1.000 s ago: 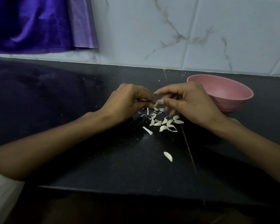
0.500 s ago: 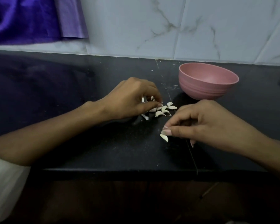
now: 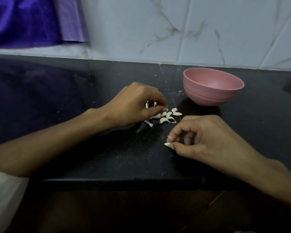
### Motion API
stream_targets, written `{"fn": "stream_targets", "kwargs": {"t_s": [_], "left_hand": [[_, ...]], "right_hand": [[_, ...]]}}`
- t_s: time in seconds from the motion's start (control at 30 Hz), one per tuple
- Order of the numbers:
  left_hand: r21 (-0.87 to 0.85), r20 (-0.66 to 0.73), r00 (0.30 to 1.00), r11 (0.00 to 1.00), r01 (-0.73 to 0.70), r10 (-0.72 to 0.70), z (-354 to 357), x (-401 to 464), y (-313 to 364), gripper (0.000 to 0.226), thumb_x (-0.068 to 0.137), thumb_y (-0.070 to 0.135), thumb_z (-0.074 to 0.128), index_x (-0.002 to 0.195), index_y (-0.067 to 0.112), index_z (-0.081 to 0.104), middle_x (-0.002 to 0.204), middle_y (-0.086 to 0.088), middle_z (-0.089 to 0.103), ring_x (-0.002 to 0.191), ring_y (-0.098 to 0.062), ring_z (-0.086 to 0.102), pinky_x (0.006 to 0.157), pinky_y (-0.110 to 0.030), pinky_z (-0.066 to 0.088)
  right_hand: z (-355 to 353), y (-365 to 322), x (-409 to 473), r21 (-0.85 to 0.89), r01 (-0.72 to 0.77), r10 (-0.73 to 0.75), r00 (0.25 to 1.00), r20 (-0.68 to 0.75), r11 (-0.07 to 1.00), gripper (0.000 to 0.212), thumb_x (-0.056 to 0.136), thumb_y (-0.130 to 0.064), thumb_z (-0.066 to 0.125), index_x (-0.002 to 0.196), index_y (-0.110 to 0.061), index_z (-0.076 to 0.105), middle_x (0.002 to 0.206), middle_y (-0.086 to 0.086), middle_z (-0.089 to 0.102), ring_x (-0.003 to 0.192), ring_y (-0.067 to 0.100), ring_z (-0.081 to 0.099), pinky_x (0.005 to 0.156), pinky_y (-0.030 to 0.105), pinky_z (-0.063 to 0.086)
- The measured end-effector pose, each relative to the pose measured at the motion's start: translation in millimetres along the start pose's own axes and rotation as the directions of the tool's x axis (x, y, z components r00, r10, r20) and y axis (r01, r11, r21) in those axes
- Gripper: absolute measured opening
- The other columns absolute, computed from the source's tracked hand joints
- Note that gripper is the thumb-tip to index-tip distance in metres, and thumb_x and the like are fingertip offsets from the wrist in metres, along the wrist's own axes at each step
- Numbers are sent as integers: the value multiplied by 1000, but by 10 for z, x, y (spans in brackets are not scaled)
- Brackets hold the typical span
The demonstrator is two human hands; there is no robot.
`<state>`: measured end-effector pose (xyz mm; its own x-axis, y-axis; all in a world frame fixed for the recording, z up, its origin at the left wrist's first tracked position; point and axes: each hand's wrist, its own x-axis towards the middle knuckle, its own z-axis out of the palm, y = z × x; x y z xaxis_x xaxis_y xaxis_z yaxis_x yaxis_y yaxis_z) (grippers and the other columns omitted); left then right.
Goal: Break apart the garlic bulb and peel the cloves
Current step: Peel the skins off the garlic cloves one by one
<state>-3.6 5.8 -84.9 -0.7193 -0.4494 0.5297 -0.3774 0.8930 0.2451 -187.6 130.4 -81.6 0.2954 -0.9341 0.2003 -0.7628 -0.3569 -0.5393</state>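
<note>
Right hand: the right hand (image 3: pixel 207 140), lower right of centre, pinches a single clove (image 3: pixel 167 144) between thumb and forefinger, low over the worktop (image 3: pixel 107 157).
Left hand: the left hand (image 3: pixel 134 105), at centre, has its fingers curled down over the left end of the clove pile (image 3: pixel 166 116); whether it grips anything there I cannot tell.
Cloves: the loose heap lies at mid-frame, with papery skin scraps (image 3: pixel 31 123) at its lower left edge.
Bowl: a pink bowl (image 3: pixel 212 89) stands upper right of the pile, apart from it.
Doing it well: I judge the clove in hand needs its skin nicked at one tip with a nail, then stripped lengthwise, the left hand steadying it.
Risk: a small clove may slip from the pinch.
</note>
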Motion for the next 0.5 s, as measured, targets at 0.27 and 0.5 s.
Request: {"fn": "stream_targets", "kwargs": {"t_s": [0.27, 0.5], "left_hand": [[-622, 117, 893, 669, 408, -435, 9, 34, 20, 15, 86, 11, 70, 96, 0, 74, 71, -11, 68, 63, -18, 62, 48, -28, 55], [-760, 120, 830, 487, 430, -545, 7, 39, 10, 15, 85, 9, 70, 96, -1, 73, 71, -2, 71, 61, -15, 60, 42, -23, 49]], "right_hand": [[-287, 211, 445, 390, -6, 88, 977, -193, 921, 13, 83, 0, 73, 90, -11, 74, 72, 10, 74, 67, 19, 74, 63, 29, 61], [-205, 310, 823, 596, 12, 129, 973, -193, 803, 12, 82, 3, 71, 92, -4, 72, 75, 17, 73, 68, 22, 73, 61, 26, 60]]}}
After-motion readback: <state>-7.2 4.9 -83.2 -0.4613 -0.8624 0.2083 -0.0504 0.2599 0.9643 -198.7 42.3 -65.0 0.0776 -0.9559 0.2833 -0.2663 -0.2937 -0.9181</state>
